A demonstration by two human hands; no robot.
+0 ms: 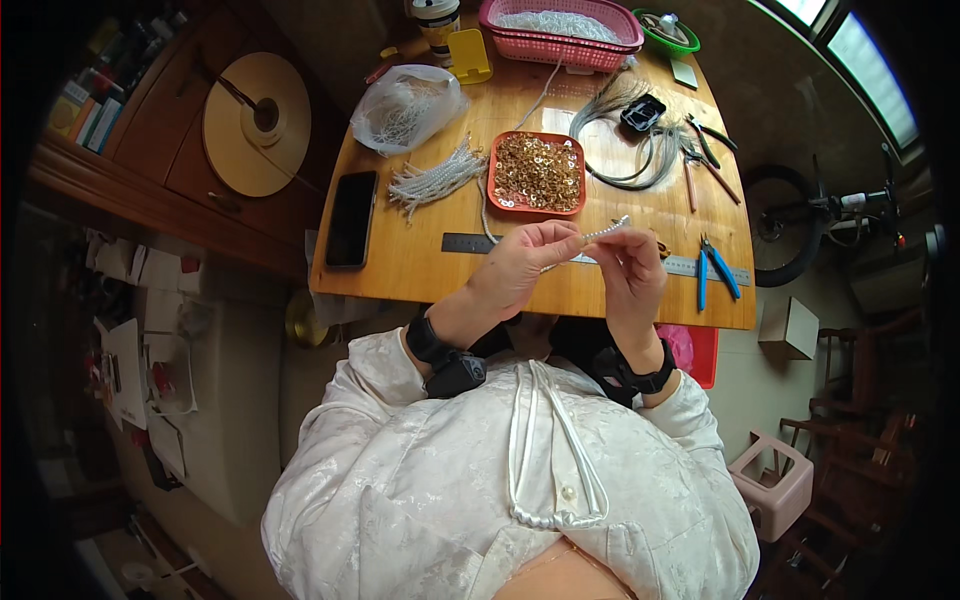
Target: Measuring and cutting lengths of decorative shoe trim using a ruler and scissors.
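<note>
Above the front part of the wooden table, my left hand (525,265) pinches a whitish-silver twisted cord (603,231) between thumb and fingers. Just to its right, my right hand (632,275) is closed on the same cord near its end, which sticks up past the fingertips. What lies right between the right fingertips is too small to make out. Beyond my hands sits a square orange tray (537,211) filled with small gold-coloured metal pieces (538,170). A metal ruler (468,243) lies flat beneath my hands, partly covered by them.
Left on the table (400,270) are a black phone (351,220), a bundle of cut cords (437,178) and a plastic bag (405,108). To the right lie blue-handled pliers (715,272), more pliers (708,170) and grey wire coils (620,180). A pink basket (560,50) stands at the back.
</note>
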